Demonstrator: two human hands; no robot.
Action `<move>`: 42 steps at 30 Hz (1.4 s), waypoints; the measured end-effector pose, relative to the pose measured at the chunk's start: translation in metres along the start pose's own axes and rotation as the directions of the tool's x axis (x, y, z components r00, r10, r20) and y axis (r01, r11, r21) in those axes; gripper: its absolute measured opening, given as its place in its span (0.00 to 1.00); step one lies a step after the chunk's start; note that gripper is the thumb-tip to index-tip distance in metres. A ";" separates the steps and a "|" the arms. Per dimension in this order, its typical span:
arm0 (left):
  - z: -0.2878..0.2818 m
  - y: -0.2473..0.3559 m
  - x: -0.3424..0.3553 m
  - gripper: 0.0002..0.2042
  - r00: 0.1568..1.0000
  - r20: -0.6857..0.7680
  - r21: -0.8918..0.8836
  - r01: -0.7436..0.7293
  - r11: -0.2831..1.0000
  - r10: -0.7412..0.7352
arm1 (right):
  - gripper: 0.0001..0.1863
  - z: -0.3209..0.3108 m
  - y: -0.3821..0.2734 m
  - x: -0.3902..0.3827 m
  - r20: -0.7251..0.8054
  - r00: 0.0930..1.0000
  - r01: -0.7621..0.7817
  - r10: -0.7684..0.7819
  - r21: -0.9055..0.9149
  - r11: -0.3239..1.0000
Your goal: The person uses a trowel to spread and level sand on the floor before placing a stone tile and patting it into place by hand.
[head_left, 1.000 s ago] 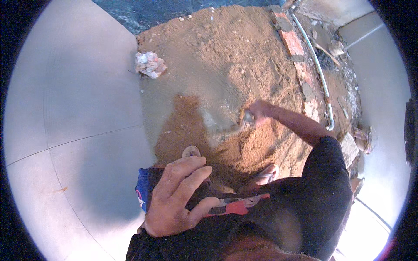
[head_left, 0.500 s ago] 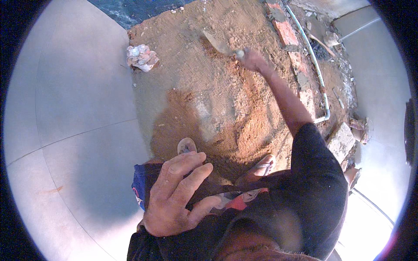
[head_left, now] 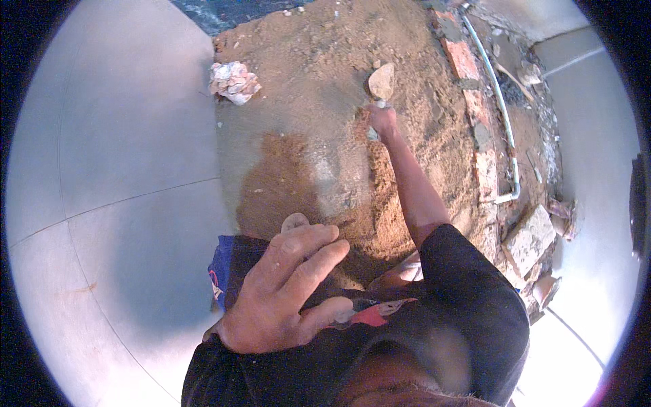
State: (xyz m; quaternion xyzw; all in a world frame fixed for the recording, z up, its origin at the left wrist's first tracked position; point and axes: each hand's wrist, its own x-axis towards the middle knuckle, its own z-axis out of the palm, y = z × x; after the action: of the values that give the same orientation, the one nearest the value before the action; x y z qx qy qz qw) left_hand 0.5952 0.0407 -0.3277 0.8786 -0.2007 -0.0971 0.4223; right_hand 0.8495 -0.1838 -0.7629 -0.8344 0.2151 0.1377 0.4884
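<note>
My right hand (head_left: 382,122) is wrapped around the handle of a trowel (head_left: 382,82), held out over the sandy ground (head_left: 298,81). Its pale, dusty blade points away from me, and a bit of the handle shows below my fist. Loose orange-brown sand (head_left: 390,197) lies in a ridge beneath my right forearm. Close to my body, my left hand (head_left: 278,292) hangs in the air with its fingers apart and nothing in it. Under its fingertips one of my sandals (head_left: 295,221) shows in part; the other foot is mostly hidden by my sleeve.
A smooth grey wall (head_left: 135,136) borders the ground on the left, with a crumpled whitish bundle (head_left: 234,82) beside it. Along the right run a row of bricks (head_left: 461,60) and a pale pipe (head_left: 500,102). A broken slab (head_left: 529,241) lies nearer me. Dark blue sheeting (head_left: 230,12) covers the far left.
My right hand has come back nearer to me with the trowel, and the blade has swung from pointing left to pointing away. My left hand stays raised with its fingers apart.
</note>
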 end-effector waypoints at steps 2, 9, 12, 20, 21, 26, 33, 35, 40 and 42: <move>-0.002 -0.003 0.001 0.34 0.999 -0.011 -0.015 -0.046 0.999 0.045 | 0.23 0.010 -0.004 0.032 -0.027 0.995 0.095 -0.096 -0.037 0.995; -0.002 -0.011 -0.004 0.35 0.991 -0.073 -0.078 -0.116 0.990 0.110 | 0.25 0.103 -0.070 0.015 0.218 0.943 0.322 -0.253 -0.396 0.860; -0.003 -0.004 -0.001 0.33 0.998 -0.055 -0.101 -0.042 0.994 0.037 | 0.23 0.103 -0.101 0.001 0.497 0.835 0.460 -0.234 -0.400 0.793; -0.012 -0.018 -0.017 0.34 0.993 -0.110 -0.106 -0.049 0.993 0.037 | 0.23 0.132 -0.051 -0.121 0.507 0.851 0.352 -0.138 -0.355 0.866; -0.013 -0.020 -0.018 0.35 0.993 -0.098 -0.109 -0.076 0.991 0.065 | 0.24 0.154 -0.033 -0.129 0.538 0.813 0.456 -0.222 -0.351 0.818; -0.014 -0.021 -0.024 0.34 0.993 -0.096 -0.099 -0.072 0.992 0.062 | 0.25 0.256 -0.031 -0.140 0.538 0.801 0.428 -0.265 -0.203 0.881; -0.015 -0.031 -0.039 0.33 0.991 -0.131 -0.124 -0.050 0.991 0.034 | 0.35 0.244 -0.080 -0.188 0.590 0.783 0.378 -0.196 -0.202 0.903; -0.017 -0.032 -0.041 0.33 0.989 -0.135 -0.134 -0.073 0.988 0.055 | 0.34 0.239 -0.046 -0.188 0.437 0.820 0.478 -0.370 -0.167 0.863; -0.024 -0.028 -0.045 0.32 0.990 -0.128 -0.134 -0.077 0.988 0.060 | 0.32 0.307 -0.027 -0.196 0.411 0.863 0.467 -0.294 -0.424 0.776; -0.023 -0.024 -0.033 0.32 0.989 -0.071 -0.173 -0.143 0.974 0.133 | 0.30 0.317 -0.024 -0.146 0.542 0.807 0.471 -0.232 -0.355 0.808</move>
State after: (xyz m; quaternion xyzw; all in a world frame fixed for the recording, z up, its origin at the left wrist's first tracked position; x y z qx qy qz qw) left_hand 0.5799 0.0848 -0.3320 0.8237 -0.2394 -0.0591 0.5106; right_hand 0.7284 0.1366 -0.8346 -0.8933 -0.1149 0.2896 0.3240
